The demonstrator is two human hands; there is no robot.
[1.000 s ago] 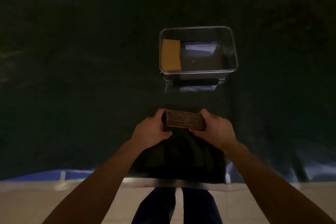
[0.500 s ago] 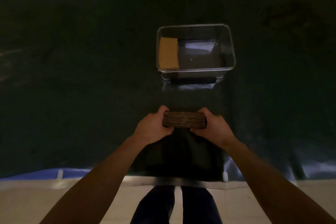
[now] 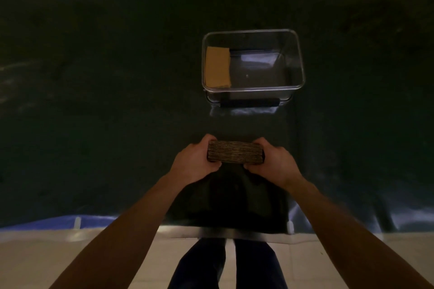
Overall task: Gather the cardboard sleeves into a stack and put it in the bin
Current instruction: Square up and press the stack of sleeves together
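A thick stack of brown cardboard sleeves [image 3: 235, 151] shows its layered edges toward me, held level above the dark table. My left hand [image 3: 196, 163] grips its left end and my right hand [image 3: 273, 163] grips its right end. Beyond the stack stands a clear plastic bin [image 3: 300, 63] with a dark handle on its near side. Inside the bin, tan cardboard sleeves [image 3: 218, 67] lie flat against the left wall; the rest of the bin floor is bare.
A dark sheet [image 3: 94, 101] covers the table, with a blue strip [image 3: 58, 222] at its near left edge. Below the edge are a pale tiled floor [image 3: 35, 256] and my dark trouser legs [image 3: 225, 265].
The stack, tilted a second ago, now sits level between my hands. Both hands stay closed on its ends, and the bin looks a little nearer in view.
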